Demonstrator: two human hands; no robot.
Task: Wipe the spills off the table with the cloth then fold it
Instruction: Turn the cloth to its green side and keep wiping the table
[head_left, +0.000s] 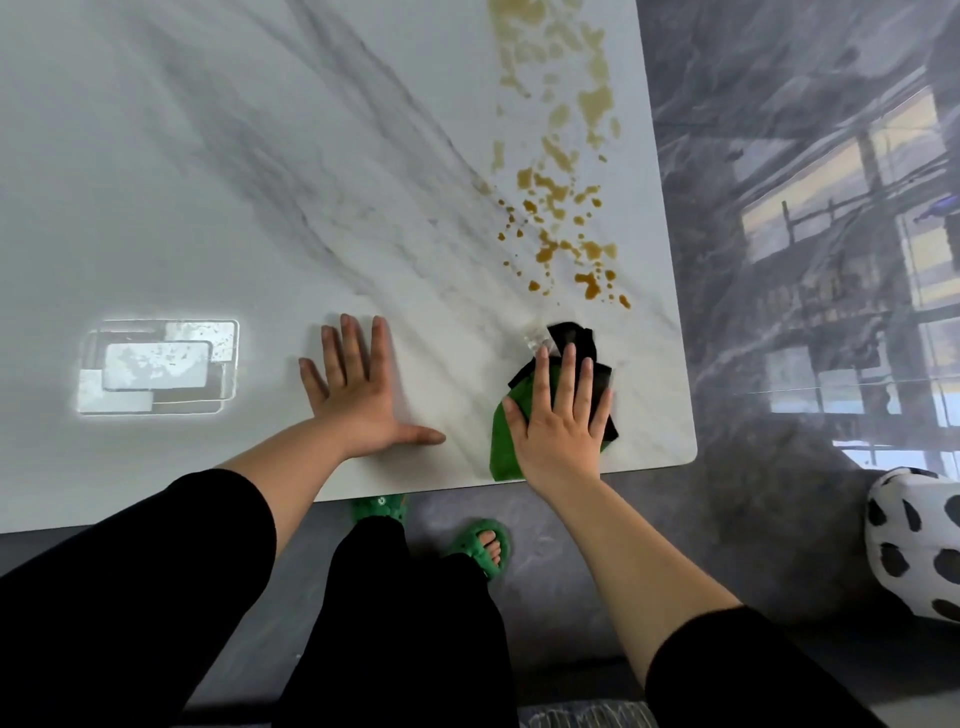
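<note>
White, grey-veined stone makes up the table (208, 156), which stands over a dark glossy floor (779, 312).

The right hand (563, 421) lies flat on the cloth (503, 444), palm down, with its fingers straight and slightly spread. It presses the cloth rather than gripping it. The cloth sits directly under this hand, near the table's near right corner and close to the front edge. It is crumpled and two-coloured. A green part shows on the thumb side and below the palm. A black part pokes out past the fingertips and along the little-finger side.

Just beyond the black tip there is a faint wet smear. Past that, the spills (563, 249) begin: brown drops and blotches that run away from the fingertips along the table's right edge. They turn paler and broader toward the far side.

The left hand (358, 389) is well apart from the cloth and holds nothing. It rests palm down on bare stone with its fingers fanned wide, and its thumb points toward the cloth.

Farther out on that side, a bright patch of glare (156, 366) shows on the tabletop. Black sleeves (156, 571) cover both arms above the forearm. Green sandals (480, 545) show on the floor below the table edge, and a black-spotted white cushion (914, 545) sits at the right border.
</note>
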